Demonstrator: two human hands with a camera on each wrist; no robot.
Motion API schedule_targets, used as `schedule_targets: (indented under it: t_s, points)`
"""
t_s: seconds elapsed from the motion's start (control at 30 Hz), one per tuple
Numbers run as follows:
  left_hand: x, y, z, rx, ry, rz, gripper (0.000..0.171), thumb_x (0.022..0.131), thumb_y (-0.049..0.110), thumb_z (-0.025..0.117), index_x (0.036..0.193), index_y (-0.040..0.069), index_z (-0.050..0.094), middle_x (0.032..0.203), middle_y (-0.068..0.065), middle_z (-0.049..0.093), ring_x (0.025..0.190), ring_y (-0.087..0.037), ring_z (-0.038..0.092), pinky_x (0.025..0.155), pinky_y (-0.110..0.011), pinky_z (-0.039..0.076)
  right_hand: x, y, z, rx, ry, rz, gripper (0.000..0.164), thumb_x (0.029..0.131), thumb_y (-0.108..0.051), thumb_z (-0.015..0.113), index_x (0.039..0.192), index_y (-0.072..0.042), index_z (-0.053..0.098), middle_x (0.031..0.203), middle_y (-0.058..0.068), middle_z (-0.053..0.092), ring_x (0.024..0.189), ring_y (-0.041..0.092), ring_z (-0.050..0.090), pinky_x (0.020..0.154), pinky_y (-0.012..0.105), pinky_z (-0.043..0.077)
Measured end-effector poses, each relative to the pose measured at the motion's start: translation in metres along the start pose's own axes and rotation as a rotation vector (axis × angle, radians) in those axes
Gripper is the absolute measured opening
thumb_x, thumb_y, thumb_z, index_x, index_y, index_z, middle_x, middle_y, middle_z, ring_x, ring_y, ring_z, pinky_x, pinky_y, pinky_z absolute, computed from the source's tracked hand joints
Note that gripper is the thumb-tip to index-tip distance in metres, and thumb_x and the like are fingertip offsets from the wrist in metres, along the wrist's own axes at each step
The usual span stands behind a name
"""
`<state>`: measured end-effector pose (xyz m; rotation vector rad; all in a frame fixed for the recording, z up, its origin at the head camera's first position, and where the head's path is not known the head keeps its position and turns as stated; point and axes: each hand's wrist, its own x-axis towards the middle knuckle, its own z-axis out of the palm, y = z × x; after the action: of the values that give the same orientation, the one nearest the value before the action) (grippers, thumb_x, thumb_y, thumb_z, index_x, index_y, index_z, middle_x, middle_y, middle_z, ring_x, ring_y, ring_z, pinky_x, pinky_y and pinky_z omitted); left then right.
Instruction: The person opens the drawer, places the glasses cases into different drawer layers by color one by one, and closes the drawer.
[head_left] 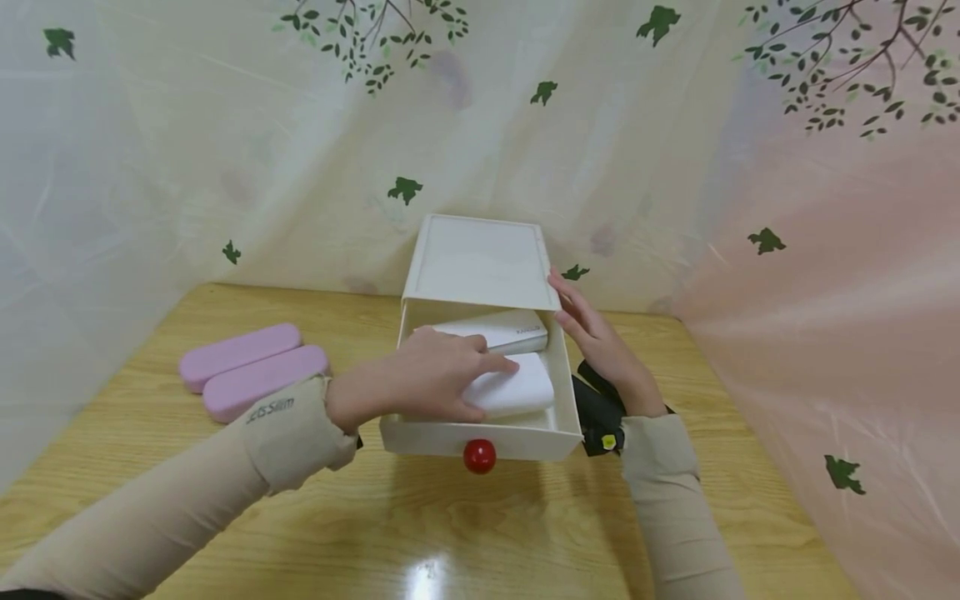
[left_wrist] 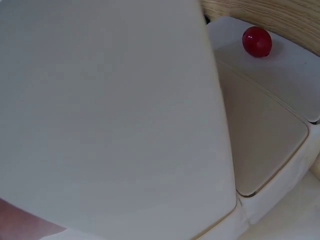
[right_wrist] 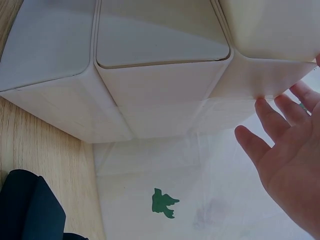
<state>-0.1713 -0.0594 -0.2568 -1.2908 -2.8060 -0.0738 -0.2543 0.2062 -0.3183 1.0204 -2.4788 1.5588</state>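
Note:
The drawer (head_left: pixel 483 442) of a white drawer unit (head_left: pixel 480 258) is pulled out toward me, a round red knob (head_left: pixel 480 456) on its front. Inside lie two white oblong cases, the far case (head_left: pixel 517 327) with small lettering on its end and the smooth near case (head_left: pixel 517 390). My left hand (head_left: pixel 431 375) reaches in from the left and grips the near case, thumb at its front edge and index finger along its top. At the unit's right side, my right hand (head_left: pixel 603 346) touches the wall with extended fingers (right_wrist: pixel 272 120).
Two purple oblong cases (head_left: pixel 266 382) lie side by side on the wooden table (head_left: pixel 315 517), left of the unit. A black object (head_left: pixel 597 412) is beside the right wrist. Behind hangs a pale curtain (head_left: pixel 315 167) printed with leaves. Below the open drawer, a closed drawer (right_wrist: pixel 160 35) shows.

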Motion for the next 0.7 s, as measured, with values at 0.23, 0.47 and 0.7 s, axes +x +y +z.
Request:
schedule_targets:
  t_s: [0.23,0.47,0.7]
  points:
    - [0.0017,-0.0015,0.0028,-0.01,-0.007,-0.015,0.054,0.081,0.038,0.072,0.132,0.029,0.059,0.104,-0.003,0.066,0.067,-0.015,0.054,0.052,-0.029,0.043,-0.0003,-0.0027,0.0013,0.009,0.003,-0.003,0.052,0.104,-0.009,0.038,0.153,-0.003,0.022,0.165,0.008,0.005,0.151,0.033,0.011,0.118,0.059,0.021]
    - [0.0054,-0.0031,0.0051,-0.015,-0.019,-0.027,0.054,0.082,0.038,0.071,0.133,0.028,0.058,0.105,-0.003,0.067,0.071,-0.016,0.056,0.054,-0.028,0.044,0.0,-0.004,0.0013,0.005,0.005,-0.002,0.052,0.104,-0.01,0.039,0.153,-0.002,0.022,0.165,0.008,0.006,0.151,0.032,0.011,0.118,0.058,0.02]
    - [0.0088,-0.0071,0.0074,-0.005,0.005,-0.028,0.053,0.081,0.035,0.072,0.132,0.025,0.059,0.105,-0.005,0.067,0.079,-0.016,0.059,0.055,-0.027,0.045,-0.0004,-0.0045,0.0014,0.005,0.003,-0.004,0.052,0.104,-0.01,0.038,0.153,-0.002,0.021,0.165,0.008,0.005,0.151,0.032,0.01,0.118,0.058,0.02]
